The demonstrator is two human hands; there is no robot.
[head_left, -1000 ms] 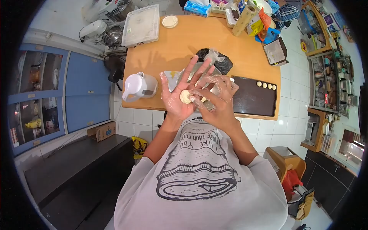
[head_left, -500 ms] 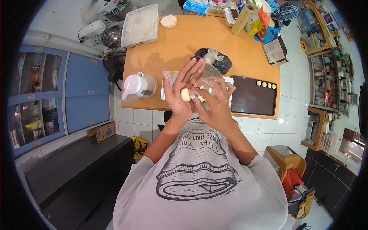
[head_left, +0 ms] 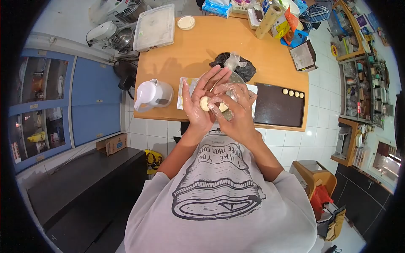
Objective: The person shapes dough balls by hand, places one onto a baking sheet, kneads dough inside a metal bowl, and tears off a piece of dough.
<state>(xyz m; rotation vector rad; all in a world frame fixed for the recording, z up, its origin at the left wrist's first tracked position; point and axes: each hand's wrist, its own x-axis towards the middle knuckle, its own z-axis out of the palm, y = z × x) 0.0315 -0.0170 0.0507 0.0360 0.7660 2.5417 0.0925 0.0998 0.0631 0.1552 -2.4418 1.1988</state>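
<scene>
Blocking a probable bowl (head_left: 237,78) beside the tray (head_left: 278,109): right grip (head_left: 237,106) pinching dough (head_left: 204,103) on unclosed left palm (head_left: 195,111).

At twelve o'clock from centre, we see a small, rounded, pale-yellow dough piece (head_left: 204,103) on our left palm (head_left: 195,113).

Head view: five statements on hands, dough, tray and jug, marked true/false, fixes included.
The left hand is palm up with pale dough on it. True.
The dark tray holds four small balls. True.
One hand rests on the tray. False: the right hand is at the dough.
Those balls sit mid-tray. False: they line up near its far right corner.
A jug stands right of the tray. False: the white jug is left of the hands.
</scene>
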